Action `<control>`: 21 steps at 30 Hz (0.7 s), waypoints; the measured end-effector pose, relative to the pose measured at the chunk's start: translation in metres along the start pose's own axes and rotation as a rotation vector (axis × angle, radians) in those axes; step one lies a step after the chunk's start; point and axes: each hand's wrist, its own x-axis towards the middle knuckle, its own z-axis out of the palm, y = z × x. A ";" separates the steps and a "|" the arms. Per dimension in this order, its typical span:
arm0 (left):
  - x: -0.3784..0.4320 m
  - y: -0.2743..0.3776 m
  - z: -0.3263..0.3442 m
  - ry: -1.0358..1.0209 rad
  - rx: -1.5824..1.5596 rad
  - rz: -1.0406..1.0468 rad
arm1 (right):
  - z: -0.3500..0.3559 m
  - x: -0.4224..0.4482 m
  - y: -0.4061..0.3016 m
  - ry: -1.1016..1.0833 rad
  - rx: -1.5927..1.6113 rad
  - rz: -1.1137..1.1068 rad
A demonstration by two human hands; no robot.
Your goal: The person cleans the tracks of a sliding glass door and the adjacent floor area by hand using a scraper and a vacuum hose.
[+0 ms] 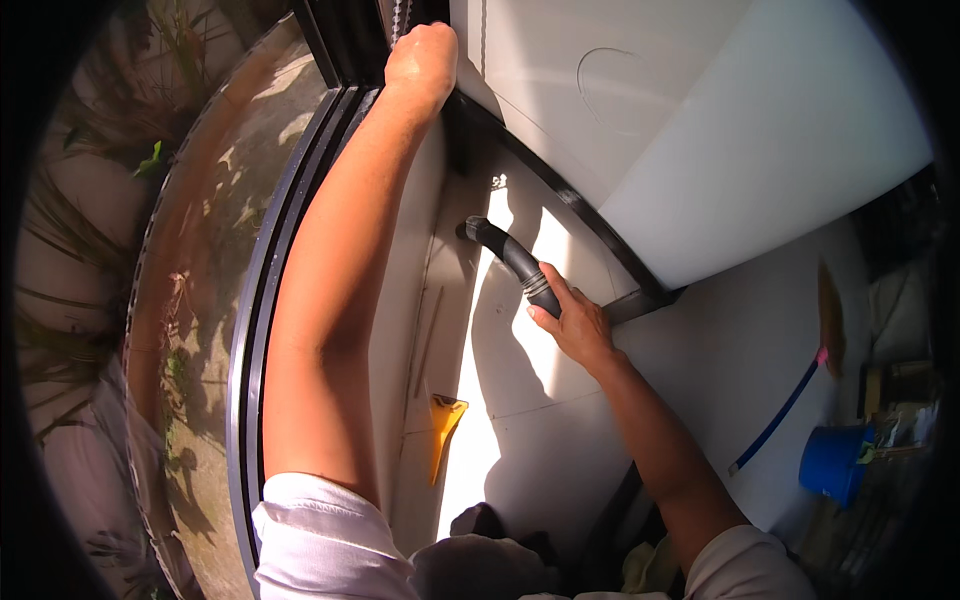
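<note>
My right hand grips the black curved wand of what looks like a vacuum hose. The wand's tip is down near the floor beside the low white wall, in a strip of sunlight. At the top of the view my left hand is curled at the corner of the black window frame, close to a bead chain. Its fingers are turned away, so whether it holds anything is hidden. A yellow scraper lies on the tiled floor, beneath and between my arms.
To the upper right stands a large white panel with a black bottom rail. A blue-handled broom and a blue bucket are at the right. On the left, a black sliding track borders an outdoor ledge with plants.
</note>
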 end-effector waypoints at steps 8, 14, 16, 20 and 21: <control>-0.146 0.034 -0.044 0.665 -0.848 -0.305 | -0.002 0.003 0.001 -0.055 -0.096 0.015; -0.302 0.015 0.066 -0.665 -0.023 -0.314 | -0.004 -0.002 0.012 -0.149 0.008 -0.037; -0.358 0.004 0.108 -0.698 0.251 -0.315 | -0.024 -0.024 0.033 -0.267 -0.040 -0.006; -0.410 -0.021 0.155 -0.519 -0.214 -0.555 | -0.027 -0.059 0.057 -0.431 -0.242 0.082; -0.421 -0.057 0.167 -0.530 0.057 -0.304 | -0.036 -0.056 0.040 -0.421 -0.256 -0.017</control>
